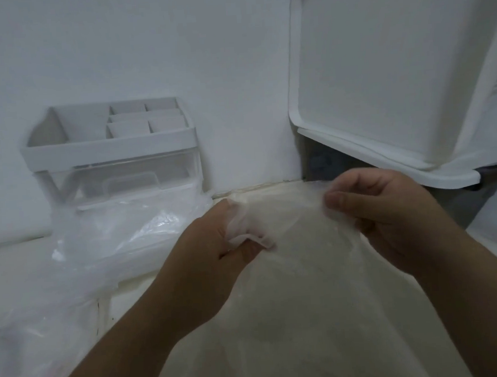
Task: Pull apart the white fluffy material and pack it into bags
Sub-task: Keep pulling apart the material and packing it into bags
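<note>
Your left hand and right hand are spreading the bag, each grip pinching its rim. No fluff showing; filling seemingly not yet starting. Plastic lying at 9 o'clock.

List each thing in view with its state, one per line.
bag: translucent, held by its top edge, looks full of pale material.
left hand: grips the bag's top edge, fingers curled.
right hand: pinches the same edge, opposite side.
spare bags: crumpled in a loose pile, left.
organizer: upright at the wall.
clear drawer: shut, under the organizer's compartments.
trays: tilted, leaning at the right.
</note>
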